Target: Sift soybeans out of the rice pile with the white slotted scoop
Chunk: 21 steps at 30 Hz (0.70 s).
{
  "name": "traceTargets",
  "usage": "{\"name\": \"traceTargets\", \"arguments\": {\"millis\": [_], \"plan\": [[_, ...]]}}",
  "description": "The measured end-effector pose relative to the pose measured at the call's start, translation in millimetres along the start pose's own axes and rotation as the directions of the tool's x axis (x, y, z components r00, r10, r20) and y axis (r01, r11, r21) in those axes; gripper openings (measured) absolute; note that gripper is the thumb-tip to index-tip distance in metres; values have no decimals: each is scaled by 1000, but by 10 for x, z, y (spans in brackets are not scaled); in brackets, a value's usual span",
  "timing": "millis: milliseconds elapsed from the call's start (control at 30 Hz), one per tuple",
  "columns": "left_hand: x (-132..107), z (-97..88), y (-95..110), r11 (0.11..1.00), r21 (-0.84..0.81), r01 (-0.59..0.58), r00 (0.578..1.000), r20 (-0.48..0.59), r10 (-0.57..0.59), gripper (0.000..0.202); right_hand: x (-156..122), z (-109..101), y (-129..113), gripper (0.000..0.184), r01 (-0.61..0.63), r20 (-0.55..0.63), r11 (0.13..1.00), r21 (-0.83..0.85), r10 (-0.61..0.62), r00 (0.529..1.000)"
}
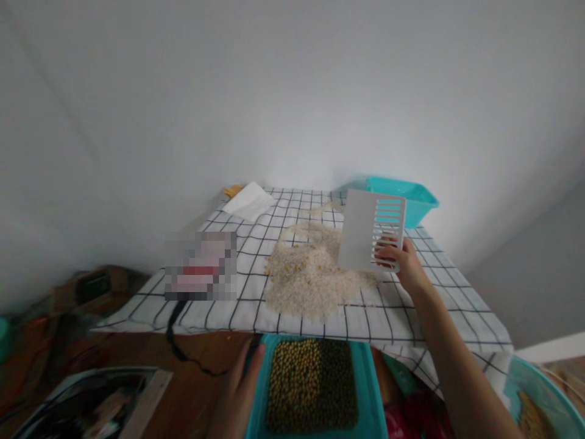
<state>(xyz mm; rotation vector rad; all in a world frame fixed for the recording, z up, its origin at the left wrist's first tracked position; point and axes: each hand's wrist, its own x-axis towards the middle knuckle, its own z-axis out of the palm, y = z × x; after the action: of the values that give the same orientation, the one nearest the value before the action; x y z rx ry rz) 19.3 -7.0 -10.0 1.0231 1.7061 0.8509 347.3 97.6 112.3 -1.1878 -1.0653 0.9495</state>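
My right hand (397, 259) is closed on a flat white plastic board with slots (359, 231), its fingers at the slotted side. The board stands tilted at the right side of a spread heap of pale grain (315, 277), which has several yellow beans on its left part. Whether the board's lower edge touches the grain I cannot tell. At the bottom, my left hand (242, 381) grips the left rim of a turquoise tray (372, 390). Yellow beans (295, 384) fill its left half and dark green beans (338, 384) its right half.
A turquoise basin (418, 210) stands at the back right of the checked cloth (247, 286). White paper (250, 201) lies at the back left, near a blurred-out object (201, 266) with a black strap. A clear tub (543, 396) is at the lower right.
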Motion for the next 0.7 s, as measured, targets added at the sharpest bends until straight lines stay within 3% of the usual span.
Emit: {"name": "traceTargets", "arguments": {"millis": [533, 700], "plan": [[-30, 1, 37, 1000, -1, 28, 997, 65, -28, 90, -66, -23, -47, 15, 18, 71, 1000, -15, -17, 997], [-36, 13, 29, 999, -7, 34, 999, 41, -34, 92, -76, -25, -55, 16, 28, 87, 997, -65, -22, 996]]}}
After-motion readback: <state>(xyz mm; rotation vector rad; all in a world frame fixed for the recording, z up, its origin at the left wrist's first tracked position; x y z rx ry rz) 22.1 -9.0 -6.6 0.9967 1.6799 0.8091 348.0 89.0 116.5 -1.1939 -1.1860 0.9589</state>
